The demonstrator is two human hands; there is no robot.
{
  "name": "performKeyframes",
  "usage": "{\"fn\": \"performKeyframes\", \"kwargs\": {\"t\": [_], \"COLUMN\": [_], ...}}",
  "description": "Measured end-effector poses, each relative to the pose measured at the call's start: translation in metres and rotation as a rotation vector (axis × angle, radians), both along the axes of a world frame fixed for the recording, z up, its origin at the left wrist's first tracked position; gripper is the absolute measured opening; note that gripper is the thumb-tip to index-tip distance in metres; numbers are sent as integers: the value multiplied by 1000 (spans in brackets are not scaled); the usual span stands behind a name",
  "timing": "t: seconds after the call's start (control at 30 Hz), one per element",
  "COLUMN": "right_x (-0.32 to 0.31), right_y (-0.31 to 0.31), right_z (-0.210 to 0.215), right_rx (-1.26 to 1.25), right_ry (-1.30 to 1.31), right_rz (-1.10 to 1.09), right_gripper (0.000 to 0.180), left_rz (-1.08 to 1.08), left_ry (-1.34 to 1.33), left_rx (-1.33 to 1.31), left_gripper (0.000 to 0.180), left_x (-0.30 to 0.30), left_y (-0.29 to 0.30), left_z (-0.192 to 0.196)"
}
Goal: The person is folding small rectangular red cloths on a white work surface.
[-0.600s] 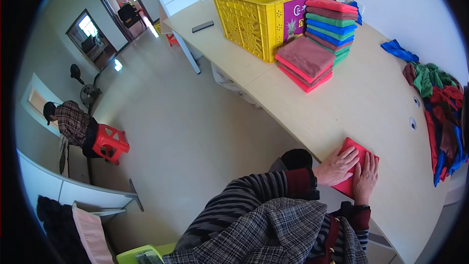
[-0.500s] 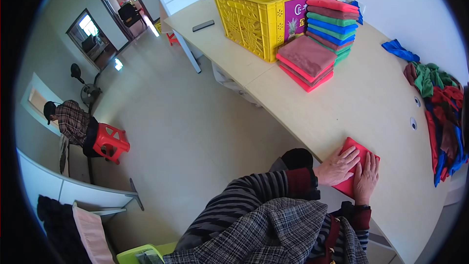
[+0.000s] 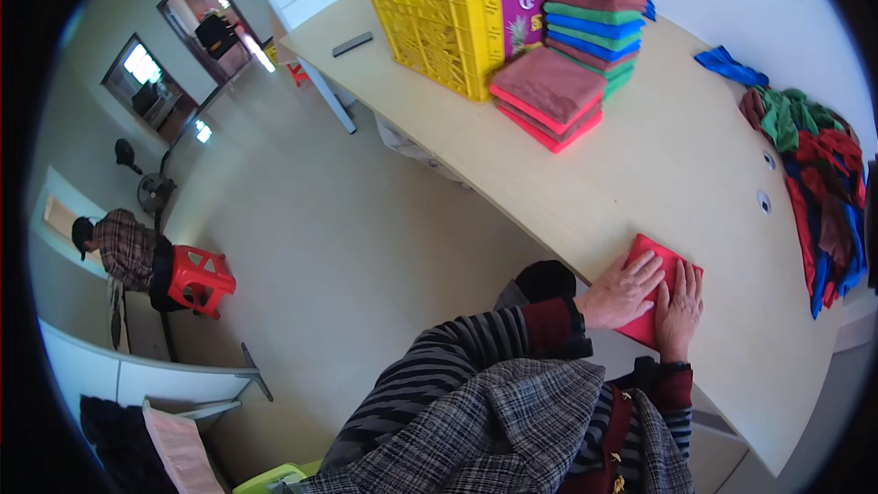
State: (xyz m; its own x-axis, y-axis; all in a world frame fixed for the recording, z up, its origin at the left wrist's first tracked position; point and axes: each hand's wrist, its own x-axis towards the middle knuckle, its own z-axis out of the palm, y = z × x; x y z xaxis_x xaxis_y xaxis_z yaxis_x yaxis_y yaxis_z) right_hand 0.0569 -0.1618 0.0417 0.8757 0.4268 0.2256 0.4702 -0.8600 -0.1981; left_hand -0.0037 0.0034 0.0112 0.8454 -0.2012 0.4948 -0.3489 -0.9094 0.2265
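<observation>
A folded red cloth [image 3: 650,246] lies near the front edge of the pale table. Flat on its left part rests my left hand [image 3: 624,293], fingers stretched out. My right hand [image 3: 679,313] lies beside it, also flat, along the cloth's right side. Both hands press on top and neither grips it; they cover much of its middle. Farther up the table sits a short stack of folded brown and red cloths [image 3: 549,90]. Behind it rises a taller stack of folded cloths [image 3: 594,23] in red, brown, green and blue.
A yellow plastic crate [image 3: 430,32] stands behind the stacks, with a dark flat object [image 3: 353,44] to its left. Loose crumpled cloths [image 3: 828,192] are heaped at the table's right. At far left, a person [image 3: 128,247] sits on a red stool [image 3: 203,282].
The whole view has shifted a little, so the table's things appear farther left and higher. Both hands stay flat on the red cloth.
</observation>
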Motion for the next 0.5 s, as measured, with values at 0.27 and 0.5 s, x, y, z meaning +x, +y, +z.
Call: {"fn": "performKeyframes", "kwargs": {"t": [0.27, 0.5], "right_x": [3, 1], "right_y": [0, -6], "right_z": [0, -3], "right_rx": [-1, -1], "right_ry": [-25, -19], "right_rz": [4, -28], "right_gripper": [57, 56], "left_rz": [-20, -25], "left_ry": [21, 22], "left_rx": [-13, -14], "left_gripper": [63, 62], "left_x": [2, -1], "left_y": [5, 5], "left_z": [6, 8]}}
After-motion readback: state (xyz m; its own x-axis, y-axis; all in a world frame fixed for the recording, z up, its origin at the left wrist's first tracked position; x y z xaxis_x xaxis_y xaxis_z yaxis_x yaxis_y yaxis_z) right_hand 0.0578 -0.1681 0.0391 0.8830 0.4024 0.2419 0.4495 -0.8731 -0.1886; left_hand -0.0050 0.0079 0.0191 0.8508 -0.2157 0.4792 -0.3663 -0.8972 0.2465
